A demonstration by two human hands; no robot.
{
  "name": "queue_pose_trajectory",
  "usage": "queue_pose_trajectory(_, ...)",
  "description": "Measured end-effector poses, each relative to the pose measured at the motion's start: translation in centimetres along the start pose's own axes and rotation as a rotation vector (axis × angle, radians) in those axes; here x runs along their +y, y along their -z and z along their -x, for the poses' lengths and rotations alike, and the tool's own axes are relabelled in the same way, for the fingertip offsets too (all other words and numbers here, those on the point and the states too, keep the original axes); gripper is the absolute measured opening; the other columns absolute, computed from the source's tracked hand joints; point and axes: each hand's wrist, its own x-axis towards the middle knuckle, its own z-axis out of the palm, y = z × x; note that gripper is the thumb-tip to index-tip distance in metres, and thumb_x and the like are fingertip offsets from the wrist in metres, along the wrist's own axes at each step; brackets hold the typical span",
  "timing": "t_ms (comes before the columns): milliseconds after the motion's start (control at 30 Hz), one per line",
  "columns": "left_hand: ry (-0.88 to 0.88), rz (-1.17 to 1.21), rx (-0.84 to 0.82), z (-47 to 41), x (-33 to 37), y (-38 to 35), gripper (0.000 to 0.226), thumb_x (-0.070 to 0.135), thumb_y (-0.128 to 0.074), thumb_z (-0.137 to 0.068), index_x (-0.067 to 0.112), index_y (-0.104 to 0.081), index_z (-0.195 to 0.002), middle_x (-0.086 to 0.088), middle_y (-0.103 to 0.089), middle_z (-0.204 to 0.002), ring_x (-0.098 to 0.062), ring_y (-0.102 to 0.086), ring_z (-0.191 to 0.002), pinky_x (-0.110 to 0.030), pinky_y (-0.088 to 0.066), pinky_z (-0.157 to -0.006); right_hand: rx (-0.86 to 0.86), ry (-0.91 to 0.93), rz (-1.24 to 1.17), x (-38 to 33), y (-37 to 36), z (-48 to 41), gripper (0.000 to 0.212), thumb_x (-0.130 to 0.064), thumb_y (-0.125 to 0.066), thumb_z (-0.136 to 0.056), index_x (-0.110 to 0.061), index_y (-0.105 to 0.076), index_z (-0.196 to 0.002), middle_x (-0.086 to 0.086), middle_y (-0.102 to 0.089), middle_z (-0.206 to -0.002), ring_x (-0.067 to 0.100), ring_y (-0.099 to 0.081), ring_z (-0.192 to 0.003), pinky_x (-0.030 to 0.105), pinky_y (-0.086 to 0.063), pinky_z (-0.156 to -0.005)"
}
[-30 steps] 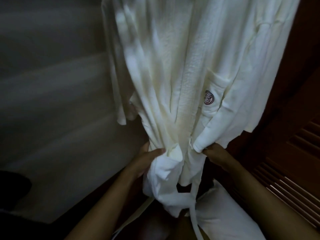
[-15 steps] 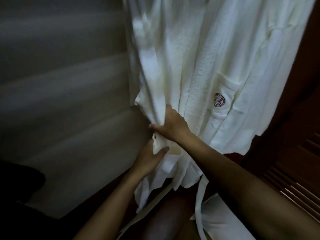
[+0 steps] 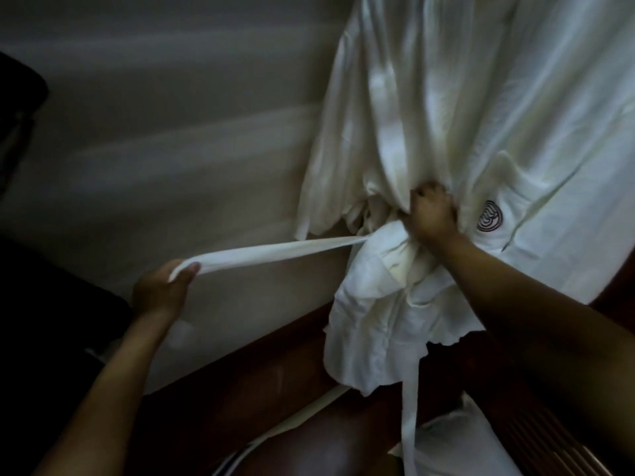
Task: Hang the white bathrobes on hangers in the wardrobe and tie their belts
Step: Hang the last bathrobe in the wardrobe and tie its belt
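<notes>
A white bathrobe (image 3: 481, 108) hangs in the upper right, with a round dark logo (image 3: 489, 220) on its pocket. My right hand (image 3: 431, 214) grips the gathered robe fabric at the waist. My left hand (image 3: 161, 288) pinches one end of the white belt (image 3: 275, 252) and holds it stretched taut out to the left from the waist. The other belt end (image 3: 409, 400) dangles straight down below the robe. The hanger is out of sight above the frame.
A pale wall panel (image 3: 171, 149) fills the left behind the robe. Dark wooden flooring (image 3: 261, 389) runs below. A white pillow-like bundle (image 3: 457, 444) lies at the bottom right beside dark wooden slats (image 3: 567, 441). A dark shape (image 3: 20, 97) sits at the far left.
My left hand has pulled a belt end far out to the left, now taut. My right hand stayed at the waist and bunched the fabric. The view shifted left.
</notes>
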Motion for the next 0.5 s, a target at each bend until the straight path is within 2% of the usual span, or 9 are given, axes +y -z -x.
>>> queue_pose_trajectory(67,0.061,0.026,0.073,-0.8,-2.1,2.0,0.039,0.035,-0.064,-0.1,0.006,-0.07,-0.125,-0.023,-0.068,-0.126,-0.04,-0.063,-0.118,-0.044,-0.048,-0.097,-0.032,-0.01,0.009,0.4,-0.1,-1.0,0.041,-0.025,-0.081,-0.075,0.007,-0.068,-0.097,0.033,-0.062,-0.099,0.049,-0.058,-0.097,0.052,-0.049,-0.085)
queue_pose_trajectory(167,0.163,0.115,0.154,-1.3,-5.2,3.9,0.039,0.034,-0.067,-0.098,0.003,-0.071,-0.122,-0.029,-0.07,-0.11,-0.047,-0.068,-0.103,-0.04,-0.056,-0.078,-0.026,-0.012,0.04,1.8,-0.4,-1.8,0.04,-0.018,-0.08,-0.074,0.01,-0.065,-0.099,0.035,-0.059,-0.098,0.05,-0.057,-0.096,0.052,-0.048,-0.087)
queue_pose_trajectory(300,0.118,-0.117,0.028,-0.7,-5.9,1.7,0.036,0.029,-0.063,-0.101,0.003,-0.07,-0.125,-0.025,-0.066,-0.129,-0.043,-0.06,-0.12,-0.044,-0.044,-0.098,-0.049,-0.004,0.047,1.4,-0.6,-2.2,0.042,-0.026,-0.073,-0.08,0.01,-0.061,-0.098,0.036,-0.058,-0.098,0.05,-0.057,-0.094,0.053,-0.05,-0.083)
queue_pose_trajectory(433,0.055,-0.159,-0.09,-0.5,-6.5,-1.1,0.036,0.027,-0.067,-0.099,0.009,-0.068,-0.13,-0.018,-0.064,-0.135,-0.039,-0.058,-0.124,-0.038,-0.042,-0.097,0.067,-0.005,-0.119,-0.9,-0.5,-0.4,0.06,-0.047,-0.052,-0.087,0.012,-0.059,-0.099,0.039,-0.058,-0.097,0.052,-0.059,-0.092,0.052,-0.049,-0.081)
queue_pose_trajectory(500,0.056,-0.197,-0.169,-0.8,-7.1,-2.6,0.035,0.024,-0.07,-0.097,0.007,-0.068,-0.128,-0.016,-0.064,-0.136,-0.037,-0.058,-0.124,-0.036,-0.041,-0.093,0.063,-0.039,-0.311,-2.1,-0.2,1.2,0.07,-0.054,-0.047,-0.089,0.013,-0.06,-0.104,0.038,-0.06,-0.1,0.05,-0.059,-0.095,0.049,-0.048,-0.084)
